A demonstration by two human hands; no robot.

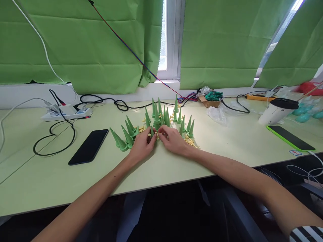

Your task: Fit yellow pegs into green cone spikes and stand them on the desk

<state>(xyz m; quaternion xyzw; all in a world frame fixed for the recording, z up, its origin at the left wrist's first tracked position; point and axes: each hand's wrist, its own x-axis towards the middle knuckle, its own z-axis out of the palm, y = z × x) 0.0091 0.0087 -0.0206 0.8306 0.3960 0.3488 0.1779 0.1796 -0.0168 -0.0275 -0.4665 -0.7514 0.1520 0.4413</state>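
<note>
My left hand [143, 144] is closed around a small green cone-shaped piece [152, 131], whose tip shows between the fingers. Facing it, my right hand [174, 139] pinches a small pale yellow piece [157, 133] against the green one; its exact shape is too small to make out. Several more green cones [156, 117] stand upright just beyond both hands, and another group of green cones [122, 143] leans at the left of my left hand. Loose yellow pieces [191, 141] lie by my right wrist and among the cones.
A black phone [88, 147] lies at the left, near a power strip [67, 112] with cables. Toward the back right are a small cardboard box [208, 101] and a plastic bag [217, 116]. A lidded cup [278, 111] and a green-edged phone [290, 138] are at the right.
</note>
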